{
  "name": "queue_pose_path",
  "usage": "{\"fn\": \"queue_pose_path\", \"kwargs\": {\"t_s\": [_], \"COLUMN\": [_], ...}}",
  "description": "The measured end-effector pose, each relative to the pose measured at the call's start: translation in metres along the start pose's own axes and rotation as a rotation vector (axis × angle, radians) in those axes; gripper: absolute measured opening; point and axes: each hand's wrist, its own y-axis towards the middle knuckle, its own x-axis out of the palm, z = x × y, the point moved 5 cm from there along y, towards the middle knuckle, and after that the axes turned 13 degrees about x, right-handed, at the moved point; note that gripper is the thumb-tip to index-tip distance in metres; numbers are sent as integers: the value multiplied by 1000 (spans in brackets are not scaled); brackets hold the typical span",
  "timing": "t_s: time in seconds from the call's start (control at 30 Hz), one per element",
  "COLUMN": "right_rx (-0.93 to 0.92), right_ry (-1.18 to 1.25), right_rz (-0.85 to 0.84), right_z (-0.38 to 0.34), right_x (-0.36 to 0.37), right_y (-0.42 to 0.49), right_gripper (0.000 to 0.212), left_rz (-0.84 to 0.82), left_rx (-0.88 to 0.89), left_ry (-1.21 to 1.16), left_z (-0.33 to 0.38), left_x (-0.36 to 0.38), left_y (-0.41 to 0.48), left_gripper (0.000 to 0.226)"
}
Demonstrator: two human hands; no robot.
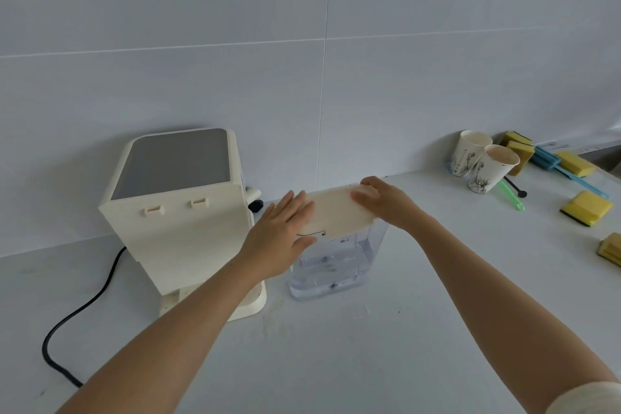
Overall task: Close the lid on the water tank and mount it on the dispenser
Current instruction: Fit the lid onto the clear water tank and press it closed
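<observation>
where counter (369, 346) meets tiled wall (437, 77), straight left fingers (295, 208) press the lid (336, 213); right fingers (364, 193) seemingly grip it.

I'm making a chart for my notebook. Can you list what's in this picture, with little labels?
dispenser: cream, left, black cord
water tank: clear, some water, right of dispenser, not mounted
lid: cream, atop the tank
left hand: flat on lid
right hand: holds lid's right end
paper cups: two, far right

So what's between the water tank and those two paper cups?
Head view: only bare white counter between the water tank and paper cups; the right hand, holding the lid, reaches over the tank's end.
</observation>
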Motion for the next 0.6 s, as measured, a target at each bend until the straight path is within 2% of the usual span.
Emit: {"fn": "queue_pose_path", "kwargs": {"t_s": [0.27,0.6], "right_rx": [15,-16], "right_ry": [195,220], "right_rz": [-57,-33], "right_z": [23,29], "right_x": [4,8], "right_y": [-22,-27], "right_gripper": [43,37], "left_rz": [-155,-109], "left_rx": [-36,-30], "left_ry": [-81,-264], "left_z": [-18,-19], "left_x": [-11,-6], "left_y": [5,2], "left_gripper": [64,64]}}
